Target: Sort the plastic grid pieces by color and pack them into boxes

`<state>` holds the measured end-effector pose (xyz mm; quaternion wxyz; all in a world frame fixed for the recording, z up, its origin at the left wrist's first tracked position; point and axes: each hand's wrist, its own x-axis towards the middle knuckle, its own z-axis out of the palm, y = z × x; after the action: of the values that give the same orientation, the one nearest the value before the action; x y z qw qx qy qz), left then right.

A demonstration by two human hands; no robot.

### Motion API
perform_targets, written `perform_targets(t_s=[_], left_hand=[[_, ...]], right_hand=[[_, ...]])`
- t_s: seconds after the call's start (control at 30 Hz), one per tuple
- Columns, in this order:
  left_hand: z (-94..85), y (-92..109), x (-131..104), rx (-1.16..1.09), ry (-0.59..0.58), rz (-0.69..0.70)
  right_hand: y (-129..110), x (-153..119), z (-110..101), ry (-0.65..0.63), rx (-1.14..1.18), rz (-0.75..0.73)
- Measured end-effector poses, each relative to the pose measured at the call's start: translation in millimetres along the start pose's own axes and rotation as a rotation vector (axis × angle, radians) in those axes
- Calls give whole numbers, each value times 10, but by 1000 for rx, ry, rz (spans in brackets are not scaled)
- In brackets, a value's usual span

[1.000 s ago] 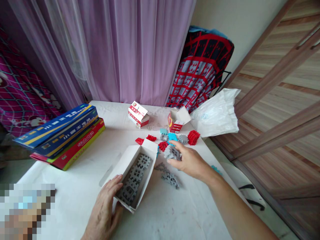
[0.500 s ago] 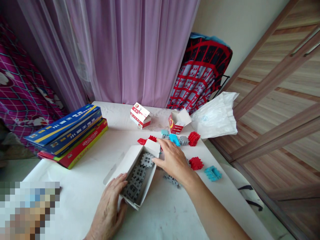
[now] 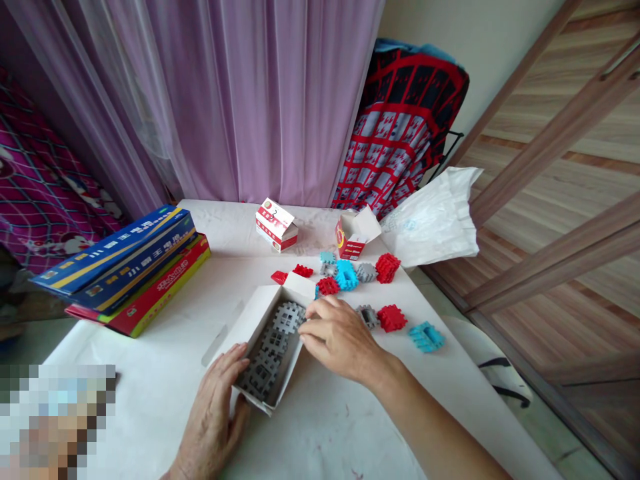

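An open white box (image 3: 295, 377) lies slanted on the white table, with several grey interlocking pieces (image 3: 274, 340) in a row inside it. My left hand (image 3: 217, 400) is wrapped round the box's near left end. Over the box's right wall, near the far end, my right hand (image 3: 340, 337) has its fingers bent toward the grey pieces; whether its fingertips hold anything is hidden. Beyond and to the right of this hand are a red block (image 3: 392, 319), a turquoise block (image 3: 427, 337), a blue block (image 3: 346, 275) and other red and grey ones.
Blue boxes (image 3: 125, 257) lie stacked on a red and green box (image 3: 165, 283) at the left. A small red and white box (image 3: 276, 225), an open red box (image 3: 350, 243) and a white bag (image 3: 435, 217) stand along the table's far side.
My right hand has moved slightly left and curled its fingers at the box's right wall. The view has shifted slightly, and more blocks show behind this hand.
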<state>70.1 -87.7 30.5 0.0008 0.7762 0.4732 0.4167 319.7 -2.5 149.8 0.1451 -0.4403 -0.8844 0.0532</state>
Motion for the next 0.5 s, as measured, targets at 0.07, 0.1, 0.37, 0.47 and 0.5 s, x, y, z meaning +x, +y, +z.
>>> perform_targets(t_s=[0.07, 0.1, 0.37, 0.47, 0.5], left_hand=[[-7, 2, 4, 6, -4, 8], [-11, 3, 9, 9, -2, 18], [-18, 0, 15, -2, 2, 20], [0, -15, -12, -9, -5, -6], [4, -19, -17, -11, -4, -11]], right_hand=[[-107, 125, 56, -62, -30, -54], [-129, 180, 85, -86, -51, -70], [46, 312, 200, -120, -163, -1], [86, 259, 154, -73, -118, 82], [116, 231, 124, -47, -105, 110]])
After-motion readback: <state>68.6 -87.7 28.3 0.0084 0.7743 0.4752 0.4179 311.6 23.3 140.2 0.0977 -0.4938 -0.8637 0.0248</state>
